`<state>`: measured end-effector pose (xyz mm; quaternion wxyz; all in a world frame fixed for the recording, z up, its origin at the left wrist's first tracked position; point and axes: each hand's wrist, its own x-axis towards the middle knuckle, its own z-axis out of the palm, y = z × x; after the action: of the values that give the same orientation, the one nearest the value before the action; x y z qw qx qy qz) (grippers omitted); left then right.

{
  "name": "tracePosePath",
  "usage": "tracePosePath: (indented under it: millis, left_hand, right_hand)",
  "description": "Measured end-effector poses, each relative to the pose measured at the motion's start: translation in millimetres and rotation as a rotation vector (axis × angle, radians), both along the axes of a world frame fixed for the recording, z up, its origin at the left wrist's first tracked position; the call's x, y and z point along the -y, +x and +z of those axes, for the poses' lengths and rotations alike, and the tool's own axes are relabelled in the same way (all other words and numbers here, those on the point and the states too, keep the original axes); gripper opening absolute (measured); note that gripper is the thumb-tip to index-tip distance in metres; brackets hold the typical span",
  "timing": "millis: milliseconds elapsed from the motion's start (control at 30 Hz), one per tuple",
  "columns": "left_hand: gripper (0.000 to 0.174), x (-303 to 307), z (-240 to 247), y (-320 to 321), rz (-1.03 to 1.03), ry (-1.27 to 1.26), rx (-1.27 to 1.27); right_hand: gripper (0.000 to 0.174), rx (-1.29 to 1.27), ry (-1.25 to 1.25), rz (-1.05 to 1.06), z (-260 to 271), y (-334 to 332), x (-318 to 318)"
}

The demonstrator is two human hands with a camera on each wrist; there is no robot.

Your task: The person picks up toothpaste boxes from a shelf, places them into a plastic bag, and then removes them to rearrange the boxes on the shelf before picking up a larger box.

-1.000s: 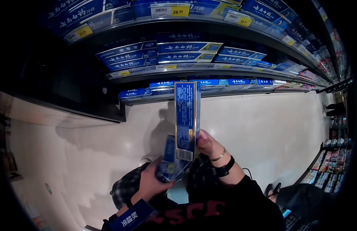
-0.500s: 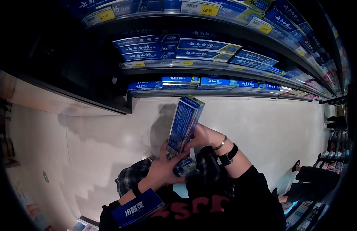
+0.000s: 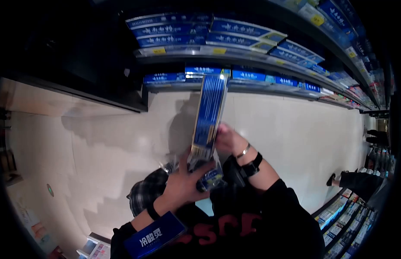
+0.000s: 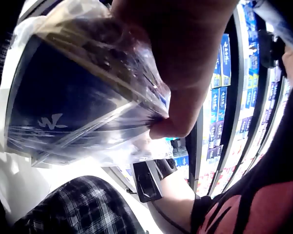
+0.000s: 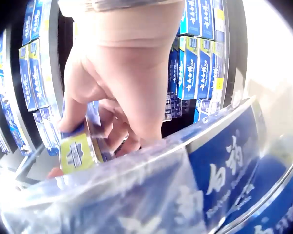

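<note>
In the head view my right hand (image 3: 228,139) grips a long blue toothpaste box (image 3: 209,112) by its side; the box stands out toward the shelves. Its yellow-green end (image 5: 74,155) shows under the fingers in the right wrist view. My left hand (image 3: 183,183) holds a clear-plastic-wrapped toothpaste pack (image 3: 211,175) just below, with fingers spread at the box's lower end. Up close in the left wrist view, the plastic wrap covers a dark blue carton (image 4: 63,97), and the left hand (image 4: 185,63) bends over its edge. White lettering marks the wrapped pack (image 5: 224,170) in the right wrist view.
Shelves (image 3: 174,54) stacked with blue toothpaste boxes run along the front and right. A dark blue box (image 3: 155,235) overlaps my left forearm. A low dark cabinet edge (image 3: 105,101) stands left, and another person's leg (image 3: 358,181) shows at right, above pale floor (image 3: 269,129).
My left hand has come up with the wrapped pack to the toothpaste box's lower end. The box tilted, then swung more upright. The shelves sit higher in view, and the person at right has shifted.
</note>
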<state>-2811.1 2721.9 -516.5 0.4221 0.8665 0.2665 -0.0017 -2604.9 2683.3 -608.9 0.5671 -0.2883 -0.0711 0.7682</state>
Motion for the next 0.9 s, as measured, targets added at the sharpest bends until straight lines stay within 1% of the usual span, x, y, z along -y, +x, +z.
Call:
tracePosePath:
  millis: [33, 67, 167, 267, 300, 533, 633, 733, 833, 900]
  left_hand:
    - [0.071, 3, 1, -1, -0.008, -0.021, -0.014]
    - [0.071, 5, 1, -2, -0.007, -0.022, -0.03]
    - [0.071, 7, -6, -3, -0.073, -0.002, -0.024]
    - [0.071, 9, -6, -1, -0.108, -0.033, -0.052]
    - [0.071, 9, -5, -1, -0.122, -0.036, -0.052]
    - [0.071, 12, -6, 3, -0.184, -0.062, -0.063]
    - [0.071, 12, -8, 3, -0.185, -0.069, -0.055]
    - [0.07, 11, -7, 4, -0.2, -0.06, -0.088]
    - [0.071, 12, -8, 4, -0.223, -0.046, -0.072]
    - [0.071, 11, -8, 3, -0.226, -0.061, -0.054]
  right_hand:
    - [0.056, -0.029, 0.119, -0.058, -6, 4, -1]
    - [0.07, -0.046, 0.247, -0.116, -12, 11, -6]
    - [0.063, -0.3, 0.465, -0.128, 8, 24, -22]
    - [0.071, -0.316, 0.509, -0.093, 21, 29, -26]
    - [0.073, -0.314, 0.485, -0.142, 25, 26, -26]
    - [0.073, -0.294, 0.529, -0.136, 40, 23, -29]
    - [0.071, -0.333, 0.497, -0.162, 43, 22, -28]
    - [0.078, -0.085, 0.317, -0.166, 48, 24, -24]
    - [0.073, 0.082, 0.254, -0.21, 19, 32, -15]
    - [0.07, -0.039, 0.18, -0.262, 12, 34, -5]
